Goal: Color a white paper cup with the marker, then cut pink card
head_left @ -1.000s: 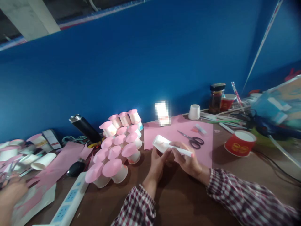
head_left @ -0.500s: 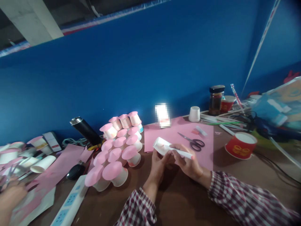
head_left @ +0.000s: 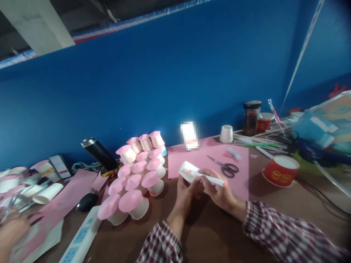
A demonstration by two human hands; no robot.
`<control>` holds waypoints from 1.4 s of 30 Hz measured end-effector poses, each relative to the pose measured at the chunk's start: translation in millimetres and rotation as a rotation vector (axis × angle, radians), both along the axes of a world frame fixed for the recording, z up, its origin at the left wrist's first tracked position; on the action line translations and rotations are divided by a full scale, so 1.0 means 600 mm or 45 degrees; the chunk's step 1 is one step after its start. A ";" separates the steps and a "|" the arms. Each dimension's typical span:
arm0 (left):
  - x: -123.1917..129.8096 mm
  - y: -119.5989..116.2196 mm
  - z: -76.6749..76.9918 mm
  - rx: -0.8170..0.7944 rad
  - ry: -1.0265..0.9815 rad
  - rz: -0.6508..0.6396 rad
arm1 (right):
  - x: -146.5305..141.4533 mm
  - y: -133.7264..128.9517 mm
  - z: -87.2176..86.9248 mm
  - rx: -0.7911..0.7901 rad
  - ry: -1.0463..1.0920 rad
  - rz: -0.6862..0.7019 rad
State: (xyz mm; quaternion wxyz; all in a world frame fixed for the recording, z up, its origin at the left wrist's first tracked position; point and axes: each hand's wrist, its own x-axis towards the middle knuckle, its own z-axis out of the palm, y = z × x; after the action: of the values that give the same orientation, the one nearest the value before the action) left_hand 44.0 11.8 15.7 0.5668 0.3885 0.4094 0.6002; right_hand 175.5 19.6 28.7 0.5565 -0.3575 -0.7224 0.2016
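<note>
A white paper cup (head_left: 185,171) lies tilted on its side in my left hand (head_left: 184,195), its open rim facing up and to the left. My right hand (head_left: 222,193) grips a white marker (head_left: 212,178) with a reddish end pointing right. The marker's other end reaches to the cup's side, where small faint marks show; whether it touches I cannot tell. Beyond my hands, black-handled scissors (head_left: 227,168) rest on a pink paper sheet (head_left: 182,157). To the left stand several paper cups with pink discs (head_left: 131,200) on top.
A white cup (head_left: 226,134) stands upside down at the back. On the right are a red paper bowl (head_left: 281,171), a dark jar (head_left: 251,118) and straws. A black flask (head_left: 100,151), mouse (head_left: 87,202) and power strip (head_left: 82,233) lie left, near another person's hand (head_left: 13,230) with scissors.
Both my hands keep their hold on the cup and marker, almost unmoved. The whole view has shifted very slightly.
</note>
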 end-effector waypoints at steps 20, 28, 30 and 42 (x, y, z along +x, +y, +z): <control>0.004 -0.002 0.009 0.002 0.030 0.042 | 0.003 0.006 -0.002 0.055 -0.013 -0.098; 0.004 -0.001 0.005 -0.002 0.066 0.044 | 0.001 0.004 0.003 0.038 -0.010 -0.098; 0.004 -0.002 0.006 -0.011 0.051 0.035 | 0.002 0.004 0.004 0.046 -0.015 -0.091; 0.006 -0.003 0.014 -0.034 -0.022 0.011 | 0.002 -0.001 0.003 -0.063 -0.005 -0.026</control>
State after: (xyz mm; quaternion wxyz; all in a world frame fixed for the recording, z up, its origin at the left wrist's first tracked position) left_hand 47.3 9.9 23.9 0.5728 0.3740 0.4141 0.6005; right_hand 176.4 18.8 30.3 0.5481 -0.3790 -0.7146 0.2129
